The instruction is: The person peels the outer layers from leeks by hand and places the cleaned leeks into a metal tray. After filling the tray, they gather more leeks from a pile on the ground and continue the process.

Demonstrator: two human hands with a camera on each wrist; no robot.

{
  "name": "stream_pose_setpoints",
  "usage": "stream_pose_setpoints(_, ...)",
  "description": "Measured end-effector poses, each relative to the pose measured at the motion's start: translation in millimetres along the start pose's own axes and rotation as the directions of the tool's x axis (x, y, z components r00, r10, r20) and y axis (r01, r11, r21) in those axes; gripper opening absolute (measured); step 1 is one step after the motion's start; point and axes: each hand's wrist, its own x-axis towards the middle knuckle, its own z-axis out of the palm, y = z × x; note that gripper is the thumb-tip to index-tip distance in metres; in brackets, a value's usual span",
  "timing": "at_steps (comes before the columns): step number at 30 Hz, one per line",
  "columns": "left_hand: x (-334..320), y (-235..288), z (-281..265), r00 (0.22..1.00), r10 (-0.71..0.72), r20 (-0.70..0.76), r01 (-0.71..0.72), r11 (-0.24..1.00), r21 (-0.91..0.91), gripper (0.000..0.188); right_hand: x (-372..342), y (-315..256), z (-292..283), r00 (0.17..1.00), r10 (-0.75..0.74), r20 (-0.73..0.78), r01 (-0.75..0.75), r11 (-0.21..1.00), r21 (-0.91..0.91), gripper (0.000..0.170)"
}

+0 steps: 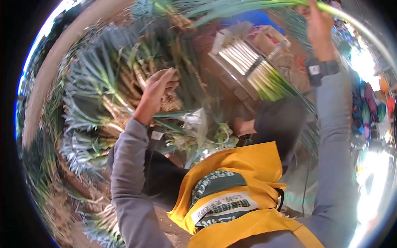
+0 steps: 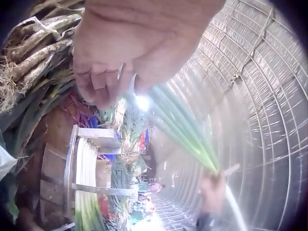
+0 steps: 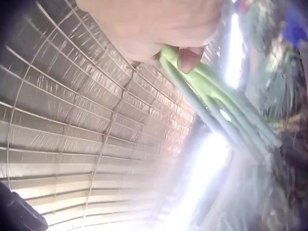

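My right hand (image 1: 320, 31) is raised at the upper right and grips a long green onion (image 1: 285, 3). Its pale stalk runs off to the right and its leaves spread left across the top. In the right wrist view, the thumb lies over the base of the green leaves (image 3: 216, 94). My left hand (image 1: 159, 91) is held over the heap of untrimmed green onions (image 1: 134, 78), its fingers loosely bent and holding nothing. The left wrist view shows those fingers (image 2: 103, 86) overlapping the leaf tips, which lie farther off.
A box-like rack (image 1: 237, 31) holds clean white-stemmed green onions (image 1: 264, 76) under a dark band. Beside it stands a cardboard box (image 1: 269, 41). Clear plastic wrapping (image 1: 198, 122) and leaf scraps lie near my knees. More onion bundles (image 1: 109, 219) lie at lower left.
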Motion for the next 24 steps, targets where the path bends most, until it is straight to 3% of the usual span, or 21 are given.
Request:
stream_pose_setpoints(1,2.3,0.2,3.8,1.000,-0.002,0.008,0.002,1.000,0.017,0.045,21.2,-8.7,-38.9,0.976,-0.203,0.080,0.218,0.934,-0.282,0.031)
stream_pose_setpoints(3,10.3,1.8,14.8,1.000,-0.005,-0.005,0.005,1.000,0.024,0.043,43.8,-48.9,-79.9,0.994,0.078,-0.077,-0.108,0.802,-0.587,0.033)
stream_pose_setpoints(4,17.3,1.0,23.7,1.000,-0.003,-0.016,0.003,1.000,0.012,0.041,51.9,-43.9,-110.2,0.991,0.073,-0.110,-0.124,0.794,-0.596,0.033)
stream_pose_setpoints(5,27.6,-3.0,30.9,1.000,-0.016,-0.017,0.016,1.000,0.007,0.038,64.3,-36.0,-143.0,0.988,-0.132,0.081,0.134,0.467,-0.874,0.032)
stream_pose_setpoints(6,37.6,-6.8,37.8,1.000,-0.016,0.007,0.016,1.000,0.016,0.038,63.1,-37.7,-153.8,0.917,-0.215,0.335,0.346,0.019,-0.938,0.032)
stream_pose_setpoints(7,45.7,-12.0,43.7,1.000,-0.017,0.000,0.017,1.000,0.018,0.037,48.8,-26.8,-163.4,0.878,-0.279,0.389,0.366,-0.130,-0.921,0.024)
stream_pose_setpoints(8,53.1,-18.7,50.4,1.000,-0.021,-0.009,0.021,1.000,0.023,0.035,50.2,-4.3,-195.9,0.889,-0.267,0.373,0.348,-0.138,-0.927,0.024)
stream_pose_setpoints(10,75.1,-35.2,64.0,0.999,-0.031,-0.012,0.032,0.999,0.032,0.034,59.7,54.0,-266.9,0.707,-0.037,0.706,0.693,-0.157,-0.703,0.027)
stream_pose_setpoints(12,98.3,-55.7,72.2,1.000,-0.027,0.012,0.026,0.997,0.066,0.033,21.2,85.0,-275.4,0.736,0.218,0.640,0.670,-0.105,-0.735,0.024)
stream_pose_setpoints(14,116.3,-62.0,95.6,0.999,-0.033,0.009,0.032,0.994,0.106,0.031,-8.7,126.1,-283.1,0.708,0.464,0.532,0.649,-0.130,-0.750,0.021)
stream_pose_setpoints(16,145.5,-81.6,110.0,0.995,0.016,0.102,-0.031,0.989,0.148,0.032,-39.3,157.8,-286.3,0.665,0.552,0.502,0.635,-0.064,-0.770,0.024)
stream_pose_setpoints(18,169.6,-87.0,140.7,0.994,0.014,0.104,-0.034,0.982,0.188,0.034,-61.2,192.7,-284.0,0.626,0.638,0.448,0.603,-0.032,-0.797,0.025)
stream_pose_setpoints(19,180.6,-83.5,159.8,0.989,0.047,0.139,-0.086,0.951,0.298,0.034,-68.9,208.9,-282.8,0.581,0.713,0.394,0.571,-0.012,-0.821,0.026)
stream_pose_setpoints(20,196.8,-81.0,175.3,0.981,0.077,0.180,-0.144,0.905,0.400,0.035,-74.2,223.0,-282.5,0.580,0.716,0.388,0.563,-0.007,-0.827,0.026)
stream_pose_setpoints(22,240.1,-100.8,201.1,0.931,0.224,0.289,-0.359,0.705,0.612,0.032,-85.3,248.8,-284.0,0.566,0.680,0.466,0.501,0.165,-0.850,0.029)
stream_pose_setpoints(24,274.4,-112.9,236.6,0.857,0.296,0.423,-0.509,0.614,0.603,0.035,-87.9,268.8,-282.5,0.540,0.706,0.458,0.440,0.227,-0.869,0.031)
